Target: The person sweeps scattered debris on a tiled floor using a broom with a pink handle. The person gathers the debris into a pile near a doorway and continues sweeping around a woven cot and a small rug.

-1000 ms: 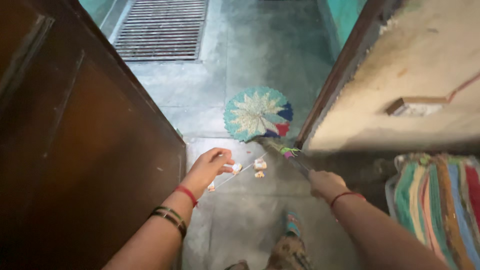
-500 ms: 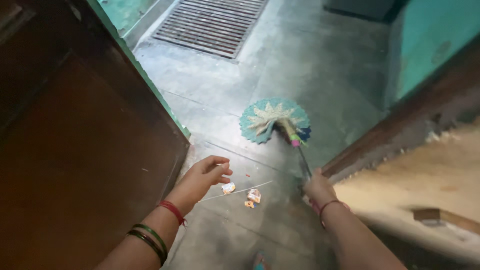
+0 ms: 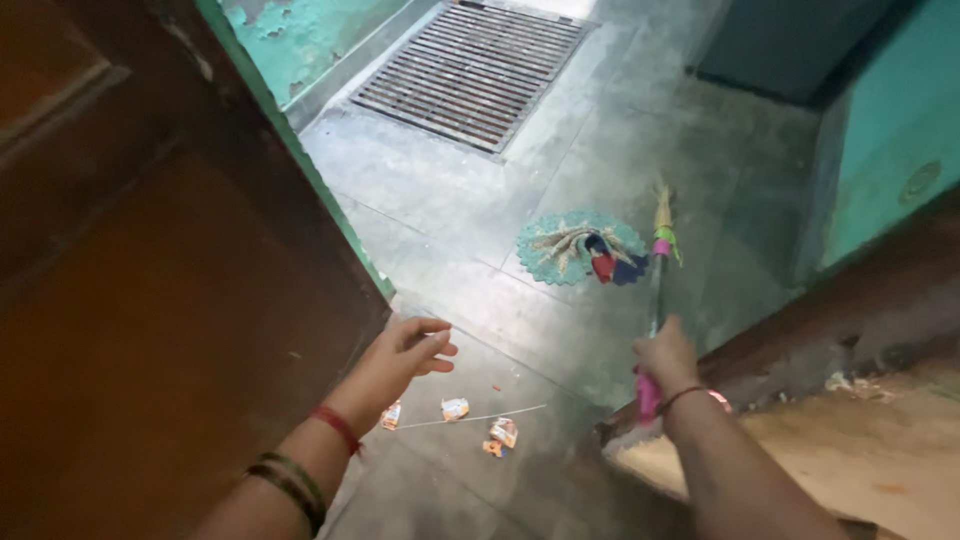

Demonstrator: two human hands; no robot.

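Since the earlier frame the broom (image 3: 657, 290) has swung up off the round mat (image 3: 580, 247): its bristle end, which lay across the mat, now points away from the person and slightly up, standing just beside the mat's right edge, and the mat's red and blue patch shows again. The broom's long axis runs nearly straight from the person's right hand (image 3: 664, 356) toward the far floor, with coloured bands near the bristles and a pink stub of handle poking out below the fist. The right hand is closed around the handle, low on its length, so the broom reaches forward and above that hand and lies well apart from the left hand (image 3: 400, 355). The left hand is open, fingers spread and loosely curved, holding nothing, close to the edge of the brown door (image 3: 150, 300). On the grey floor (image 3: 440, 190) just below and to the right of the left hand lie three small crumpled wrappers (image 3: 455, 408) and a thin pale stick (image 3: 470, 418) lying roughly left to right. A metal grate (image 3: 470, 65) sits in the floor at the far end. The bristle tip is blurred and thin, hard to make out, and both forearms are cut off by the bottom edge.
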